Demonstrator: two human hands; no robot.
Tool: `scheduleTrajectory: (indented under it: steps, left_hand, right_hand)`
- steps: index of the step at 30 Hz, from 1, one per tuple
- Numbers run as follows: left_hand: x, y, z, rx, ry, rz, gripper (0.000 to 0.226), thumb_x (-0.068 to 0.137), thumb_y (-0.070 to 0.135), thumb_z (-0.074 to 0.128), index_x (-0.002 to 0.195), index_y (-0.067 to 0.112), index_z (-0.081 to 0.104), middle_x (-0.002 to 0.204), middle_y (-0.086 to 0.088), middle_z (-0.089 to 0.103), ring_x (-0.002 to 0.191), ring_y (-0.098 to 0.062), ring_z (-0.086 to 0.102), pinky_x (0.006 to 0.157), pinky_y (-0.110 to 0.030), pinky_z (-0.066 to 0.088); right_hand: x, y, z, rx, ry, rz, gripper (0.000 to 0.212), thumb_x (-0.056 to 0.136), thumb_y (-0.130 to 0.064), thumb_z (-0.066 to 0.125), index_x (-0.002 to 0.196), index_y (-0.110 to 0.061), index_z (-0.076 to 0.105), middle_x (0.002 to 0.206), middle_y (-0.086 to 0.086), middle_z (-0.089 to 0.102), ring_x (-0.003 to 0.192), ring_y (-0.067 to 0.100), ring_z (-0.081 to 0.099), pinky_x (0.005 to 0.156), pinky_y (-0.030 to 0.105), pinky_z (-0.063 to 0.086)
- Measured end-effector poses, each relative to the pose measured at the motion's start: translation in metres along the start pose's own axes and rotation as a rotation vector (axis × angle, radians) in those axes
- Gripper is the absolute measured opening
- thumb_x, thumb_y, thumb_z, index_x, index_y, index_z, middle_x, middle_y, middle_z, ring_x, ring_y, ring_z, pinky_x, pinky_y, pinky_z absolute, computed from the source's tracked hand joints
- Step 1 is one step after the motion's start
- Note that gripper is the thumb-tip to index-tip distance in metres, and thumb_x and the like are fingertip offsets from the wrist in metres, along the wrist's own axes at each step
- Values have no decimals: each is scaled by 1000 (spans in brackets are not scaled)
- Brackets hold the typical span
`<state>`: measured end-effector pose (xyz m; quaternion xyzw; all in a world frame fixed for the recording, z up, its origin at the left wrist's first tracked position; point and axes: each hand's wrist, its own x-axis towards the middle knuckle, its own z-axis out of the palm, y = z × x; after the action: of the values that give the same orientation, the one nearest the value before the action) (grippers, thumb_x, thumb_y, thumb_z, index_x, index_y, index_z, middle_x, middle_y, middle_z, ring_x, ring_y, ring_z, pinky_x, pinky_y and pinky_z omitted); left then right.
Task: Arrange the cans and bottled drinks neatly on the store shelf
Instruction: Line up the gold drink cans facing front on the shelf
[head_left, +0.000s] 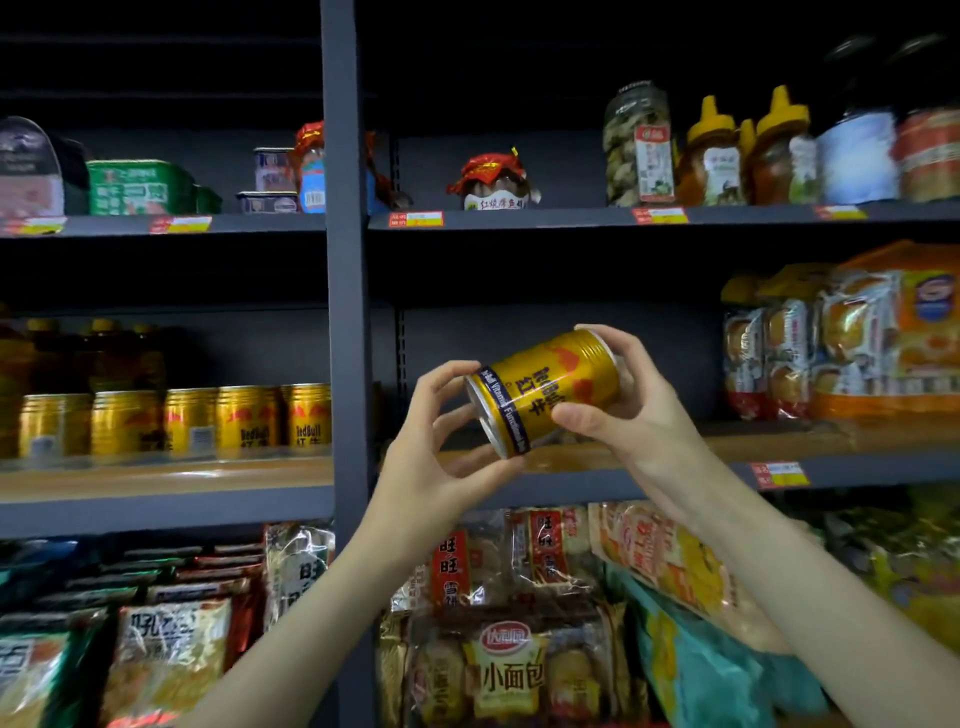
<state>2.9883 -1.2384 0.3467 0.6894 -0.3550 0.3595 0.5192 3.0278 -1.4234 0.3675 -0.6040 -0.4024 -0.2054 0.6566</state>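
Two hands, left hand (441, 441) and right hand (623, 410), are curled around one tilted can (545, 392) above the shelf's (597, 457) front edge; slippage is risked if released early.

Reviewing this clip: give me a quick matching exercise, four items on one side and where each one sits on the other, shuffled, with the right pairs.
Things:
1. gold can
2. row of gold cans
3. honey bottles with yellow caps
4. bag of small breads

Places:
A. upper shelf, right bay
B. held tilted between the left hand and right hand
C. bottom shelf, below the hands
D. middle shelf, left bay

Pairs: 1-B, 2-D, 3-A, 4-C
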Motion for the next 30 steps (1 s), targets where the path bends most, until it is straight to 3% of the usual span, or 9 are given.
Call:
scheduleTrajectory:
  steps: [5, 8, 11, 13, 16, 19, 22, 26, 30]
  left_hand:
    - [1, 17, -12, 94, 9, 77, 69, 65, 21, 74, 125, 34, 44, 126, 17, 49, 114, -4, 55, 78, -20, 54]
    - [5, 26, -14, 170, -6, 126, 73, 65, 26, 76, 128, 35, 39, 123, 21, 51, 114, -4, 53, 79, -16, 52]
    - [6, 34, -12, 203, -50, 137, 82, 61, 32, 75, 129, 40, 30, 122, 26, 49, 115, 2, 51, 80, -12, 49]
    - [6, 37, -11, 204, -67, 137, 83, 62, 32, 75, 130, 41, 29, 122, 29, 50, 118, 2, 49, 82, -13, 48]
    - [6, 39, -6, 193, -82, 111, 82, 63, 27, 76, 129, 42, 29, 122, 36, 49, 121, 5, 46, 84, -11, 47]
    - [3, 37, -5, 147, -97, 64, 77, 67, 21, 74, 128, 42, 33, 126, 30, 49, 120, 4, 48, 85, -14, 48]
    - [-6, 36, -4, -99, -74, -133, 66, 76, 17, 75, 128, 39, 41, 131, 18, 49, 108, -4, 61, 83, -22, 53]
    - [-5, 35, 3, -432, -47, -382, 62, 77, 32, 71, 132, 26, 44, 126, 0, 57, 104, -23, 66, 80, -32, 57]
    - [-3, 32, 5, -452, -35, -451, 51, 75, 21, 64, 123, 8, 52, 118, -17, 64, 98, -25, 68, 75, -28, 57]
  right_hand:
    - [2, -9, 2, 6, -67, 108, 63, 67, -28, 84, 122, -33, 54, 121, 5, 57, 103, 19, 65, 84, 36, 56]
    - [-3, -8, 4, 272, -156, 282, 51, 70, -23, 74, 119, -14, 61, 115, 14, 64, 102, 26, 66, 86, 36, 56]
    - [-11, -4, 6, 560, -145, 448, 63, 72, -41, 71, 123, -6, 59, 117, 21, 65, 108, 34, 64, 91, 40, 54]
    - [-14, -5, 5, 579, -82, 557, 65, 82, -49, 56, 131, -7, 51, 121, 23, 63, 111, 35, 63, 91, 37, 54]
    - [-17, -6, 6, 535, -153, 650, 67, 84, -57, 47, 131, -9, 53, 115, 22, 66, 103, 33, 66, 80, 30, 58]
    - [-15, -9, 6, 576, -1, 569, 57, 77, -47, 59, 120, -10, 56, 94, 14, 72, 83, 21, 71, 66, 23, 58]
    - [-11, -11, 2, 600, 99, 384, 43, 78, -31, 64, 111, -6, 55, 103, 16, 68, 91, 22, 70, 68, 26, 57]
    - [-13, -9, 2, 471, 118, 214, 28, 77, -24, 64, 99, -10, 56, 97, 12, 61, 81, 18, 67, 65, 24, 55]
    - [-16, -13, 4, 440, 81, 146, 26, 75, -20, 64, 99, -15, 57, 105, 13, 60, 94, 23, 63, 70, 26, 56]
